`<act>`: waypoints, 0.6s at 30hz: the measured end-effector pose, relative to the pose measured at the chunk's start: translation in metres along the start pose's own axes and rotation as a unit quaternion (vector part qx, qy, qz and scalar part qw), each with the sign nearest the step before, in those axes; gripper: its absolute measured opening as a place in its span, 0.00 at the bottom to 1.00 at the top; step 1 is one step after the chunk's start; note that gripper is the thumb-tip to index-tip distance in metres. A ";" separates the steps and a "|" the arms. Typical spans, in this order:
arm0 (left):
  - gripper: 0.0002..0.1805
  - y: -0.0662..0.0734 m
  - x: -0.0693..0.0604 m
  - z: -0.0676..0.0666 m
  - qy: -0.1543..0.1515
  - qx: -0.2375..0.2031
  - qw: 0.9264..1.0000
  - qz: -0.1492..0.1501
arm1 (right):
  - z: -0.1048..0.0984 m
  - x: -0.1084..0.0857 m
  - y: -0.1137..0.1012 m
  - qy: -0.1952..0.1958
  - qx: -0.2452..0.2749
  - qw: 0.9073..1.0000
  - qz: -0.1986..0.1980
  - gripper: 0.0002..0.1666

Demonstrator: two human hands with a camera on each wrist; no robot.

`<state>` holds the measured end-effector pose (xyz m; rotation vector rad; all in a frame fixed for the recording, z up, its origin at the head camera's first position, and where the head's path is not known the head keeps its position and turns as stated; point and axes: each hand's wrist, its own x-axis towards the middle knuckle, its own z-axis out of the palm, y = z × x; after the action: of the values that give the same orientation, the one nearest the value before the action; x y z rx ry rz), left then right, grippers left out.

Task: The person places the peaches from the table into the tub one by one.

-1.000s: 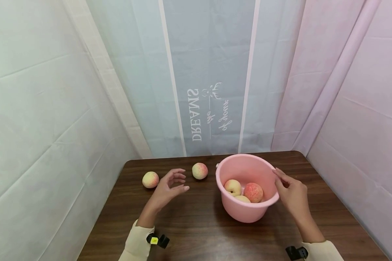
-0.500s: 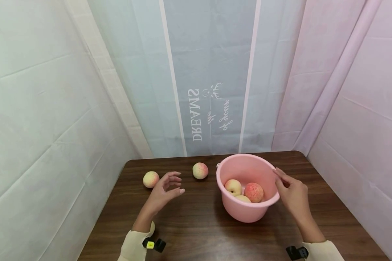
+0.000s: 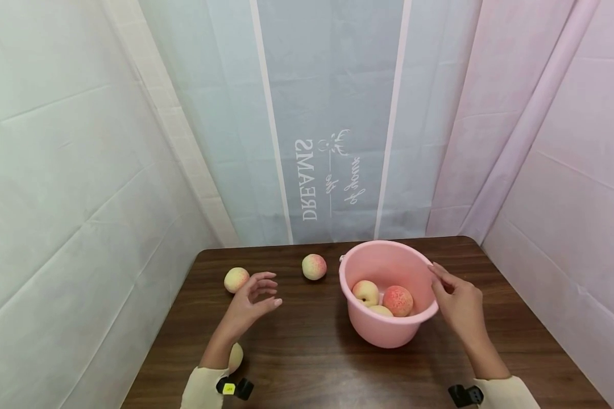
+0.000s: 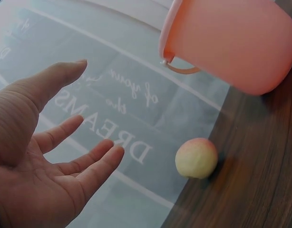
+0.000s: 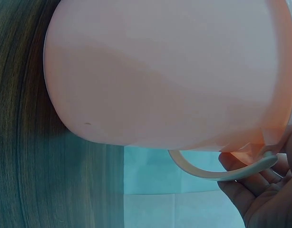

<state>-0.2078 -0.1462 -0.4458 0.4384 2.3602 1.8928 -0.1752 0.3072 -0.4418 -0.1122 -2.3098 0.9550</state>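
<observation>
The pink bucket (image 3: 389,332) stands upright on the right half of the table, with a yellowish peach (image 3: 365,293), a redder peach (image 3: 398,301) and part of a third in it. My right hand (image 3: 459,304) pinches its right rim; in the right wrist view the fingers (image 5: 236,192) lie by the rim and the handle (image 5: 217,175). My left hand (image 3: 245,307) hovers over the table, fingers loosely bent, holding nothing. One peach (image 3: 314,267) lies left of the bucket, another (image 3: 236,279) beyond my left hand, and one (image 3: 236,357) is partly hidden behind my left wrist.
The dark wooden table (image 3: 307,363) has its far edge against a grey-blue curtain (image 3: 332,85) with white lettering. Pale sheets hang at the left (image 3: 71,199) and right (image 3: 573,187) sides.
My left hand has moved left and slightly toward me, uncovering part of the peach by its wrist. The right hand and the bucket have stayed in place.
</observation>
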 end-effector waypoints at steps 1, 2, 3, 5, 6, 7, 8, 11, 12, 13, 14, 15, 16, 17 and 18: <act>0.30 0.000 -0.001 -0.001 0.001 0.001 1.000 -0.001 | 0.000 0.000 0.000 -0.001 0.000 1.000 0.000 0.16; 0.30 -0.001 -0.001 -0.001 0.000 0.003 1.000 -0.001 | 0.000 0.000 0.000 -0.001 -0.001 1.000 0.000 0.16; 0.30 -0.001 -0.002 -0.002 0.001 0.004 1.000 -0.001 | -0.001 0.001 -0.001 -0.001 -0.001 1.000 0.001 0.16; 0.30 -0.003 -0.003 -0.003 0.002 0.007 1.000 0.002 | 0.000 0.001 0.000 -0.001 0.001 1.000 0.002 0.16; 0.30 -0.004 -0.004 -0.003 0.002 0.008 1.000 0.003 | 0.000 0.001 0.000 0.000 0.001 1.000 0.001 0.16; 0.30 -0.005 -0.004 -0.003 0.002 0.009 1.000 0.004 | 0.000 0.001 0.000 0.000 0.001 1.000 0.001 0.15; 0.30 -0.006 -0.005 -0.003 0.002 0.010 1.000 0.005 | 0.000 0.001 0.000 0.000 0.000 1.000 0.001 0.15; 0.30 -0.008 -0.007 -0.004 0.004 0.012 1.000 0.003 | 0.000 0.001 0.000 0.000 -0.001 1.000 -0.002 0.15; 0.29 -0.008 -0.008 -0.004 0.005 0.012 1.000 0.001 | 0.000 0.001 0.000 0.001 -0.002 1.000 -0.003 0.15; 0.29 -0.009 -0.008 -0.004 0.006 0.011 1.000 -0.001 | 0.000 0.001 0.000 0.001 -0.002 1.000 -0.004 0.15; 0.29 -0.009 -0.009 -0.004 0.007 0.009 1.000 -0.003 | 0.000 0.000 0.000 0.002 -0.003 1.000 -0.004 0.15; 0.29 -0.010 -0.010 -0.004 0.008 0.007 1.000 -0.005 | 0.000 0.000 0.001 0.003 -0.004 1.000 -0.006 0.15; 0.29 -0.011 -0.011 -0.005 0.008 0.006 1.000 -0.008 | 0.001 0.000 0.001 0.003 -0.005 1.000 -0.006 0.15; 0.29 -0.012 -0.012 -0.005 0.009 0.004 1.000 -0.009 | 0.001 0.000 0.001 0.004 -0.005 1.000 -0.007 0.15; 0.29 -0.013 -0.013 -0.005 0.009 0.003 1.000 -0.010 | 0.001 0.000 0.001 0.004 -0.006 1.000 -0.008 0.15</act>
<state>-0.1992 -0.1571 -0.4582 0.3989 2.3737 1.8886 -0.1760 0.3076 -0.4426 -0.1033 -2.3057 0.9320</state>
